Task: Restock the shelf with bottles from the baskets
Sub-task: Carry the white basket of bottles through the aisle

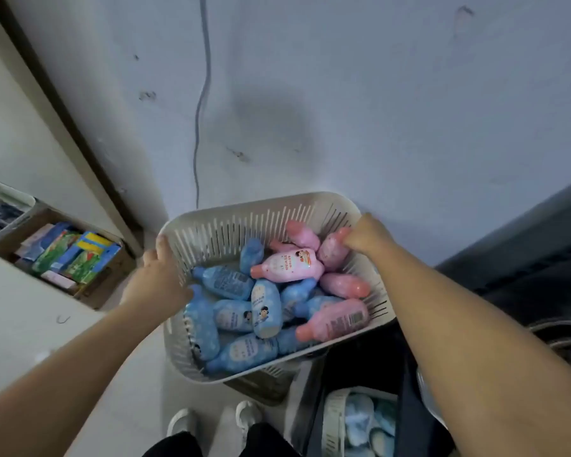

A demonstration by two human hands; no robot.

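Note:
A beige slotted basket (pixel 231 225) is held up in front of me, tilted, full of several blue bottles (pixel 266 303) and pink bottles (pixel 289 266) lying loose. My left hand (pixel 159 275) grips the basket's left rim. At the far right corner my right hand (pixel 365 234) is closed around a pink bottle (pixel 332 250); whether it also holds the rim I cannot tell. No shelf is in view.
A second basket (pixel 335 420) with blue bottles stands low at the right. A cardboard box (pixel 7 237) of coloured packs sits at the left, beside a white bin (pixel 20 197). A grey wall with a hanging cable (pixel 201 103) is ahead. My feet show below.

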